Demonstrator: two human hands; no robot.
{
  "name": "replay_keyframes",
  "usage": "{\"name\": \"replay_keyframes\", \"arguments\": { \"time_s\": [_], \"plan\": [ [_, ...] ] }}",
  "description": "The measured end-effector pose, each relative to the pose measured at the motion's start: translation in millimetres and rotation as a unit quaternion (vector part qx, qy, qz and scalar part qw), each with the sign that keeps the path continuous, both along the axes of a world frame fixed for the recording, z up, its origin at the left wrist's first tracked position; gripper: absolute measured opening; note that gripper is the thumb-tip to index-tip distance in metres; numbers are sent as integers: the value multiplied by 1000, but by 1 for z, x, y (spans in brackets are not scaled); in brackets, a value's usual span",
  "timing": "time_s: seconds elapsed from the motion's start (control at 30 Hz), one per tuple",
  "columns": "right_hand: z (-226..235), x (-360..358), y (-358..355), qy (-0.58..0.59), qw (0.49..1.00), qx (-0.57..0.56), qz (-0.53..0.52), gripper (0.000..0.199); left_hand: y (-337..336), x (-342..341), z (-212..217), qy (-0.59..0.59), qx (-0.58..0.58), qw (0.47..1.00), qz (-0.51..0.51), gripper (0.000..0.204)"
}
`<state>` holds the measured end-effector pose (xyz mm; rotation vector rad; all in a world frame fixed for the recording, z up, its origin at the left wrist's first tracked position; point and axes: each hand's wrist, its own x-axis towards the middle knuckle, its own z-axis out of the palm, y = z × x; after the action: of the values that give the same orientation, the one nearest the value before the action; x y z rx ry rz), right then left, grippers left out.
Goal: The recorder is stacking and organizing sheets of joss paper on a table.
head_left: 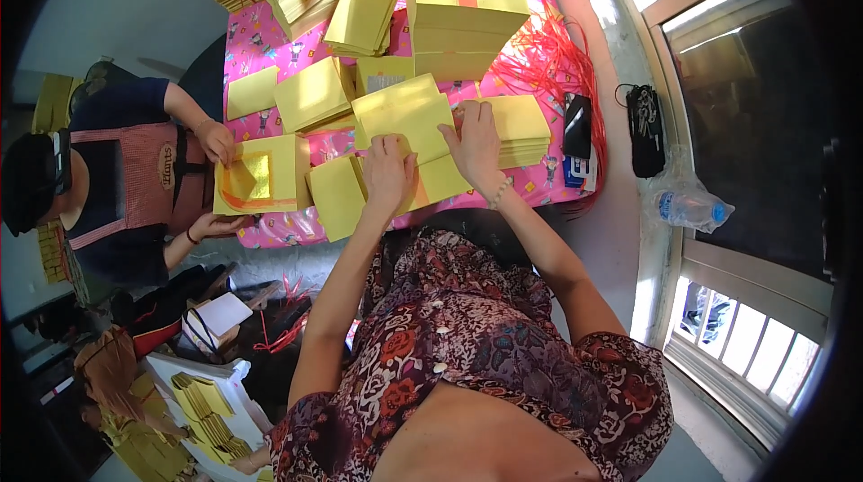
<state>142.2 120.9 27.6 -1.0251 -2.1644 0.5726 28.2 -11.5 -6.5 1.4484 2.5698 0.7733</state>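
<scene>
In front of me a pale yellow paper piece (402, 118) lies tilted on more yellow paper. My left hand (388, 172) rests at its lower edge, fingers bent with the tips on the paper and the thumb apart. Opposite it, my right hand (475, 147) lies on the paper's right edge, fingers extended and thumb spread. Under and below both hands runs another yellow paper piece (440, 181). A yellow stack (520, 127) sits just beyond my right hand, and a folded yellow piece (335, 199) is beside my left wrist. What lies beneath my palms is hidden.
Across the pink table cover (270, 41), a tall yellow block (467, 23) and yellow stacks (315, 91) stand. Red strings (562, 59), a phone (577, 125) and a bagged bottle (692, 209) are to the right. At left, a co-worker's hands (216, 142) hold a yellow stack (288, 172) with a gold square.
</scene>
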Motion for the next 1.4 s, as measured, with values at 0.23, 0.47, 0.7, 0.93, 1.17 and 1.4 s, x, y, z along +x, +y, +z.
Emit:
{"name": "replay_keyframes", "arguments": {
  "time_s": [0.23, 0.47, 0.7, 0.93, 1.17, 1.4],
  "plan": [
    [-27, 9, -12, -131, 969, -82, 195, 21, -3, 6, -4, 22, 29, 999, 16, 43],
    [-39, 16, -3, -82, 964, -161, 195, 24, -15, -3, -11, -56, 68, 996, 22, 39],
    [-43, 17, -11, -106, 968, -115, 196, 24, -35, -30, -12, -74, 67, 995, -20, 37],
    [-43, 18, -10, -111, 958, -179, 195, 25, -46, -37, -25, -226, 131, 964, -46, 39],
    [-37, 19, -11, -106, 970, -79, 203, 28, -47, -32, -29, -168, 144, 974, -56, 39],
    [-39, 16, -5, -166, 936, 181, 251, 27, -39, -24, -20, -299, 138, 936, 127, 43]
  ]
}}
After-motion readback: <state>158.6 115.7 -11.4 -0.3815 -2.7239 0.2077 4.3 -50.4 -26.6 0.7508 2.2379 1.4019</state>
